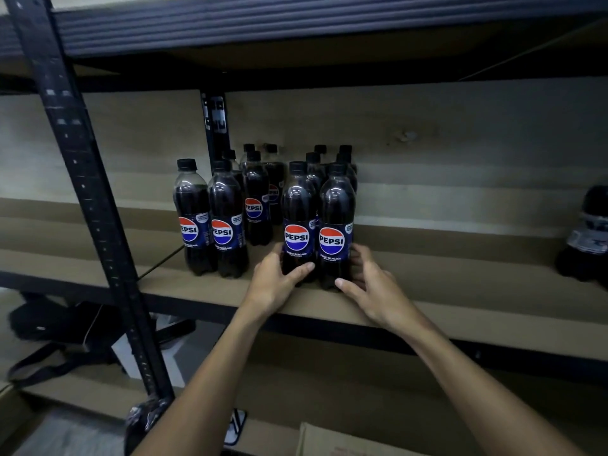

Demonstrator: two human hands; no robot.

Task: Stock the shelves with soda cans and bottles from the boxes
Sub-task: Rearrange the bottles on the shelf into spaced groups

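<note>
The left hand [279, 284] grips the left Pepsi bottle [297, 218], the right hand [373, 289] the right Pepsi bottle [335, 222]. Both stand upright, touching, on the brown shelf [460, 291], with more Pepsi bottles [255, 199] behind them.

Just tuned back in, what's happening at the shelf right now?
A person is stocking the shelf with Pepsi bottles. The left hand grips the left front bottle near its base, and the right hand grips the right front bottle. Both stand upright beside the other bottles on the shelf. A cardboard box shows below.
</note>
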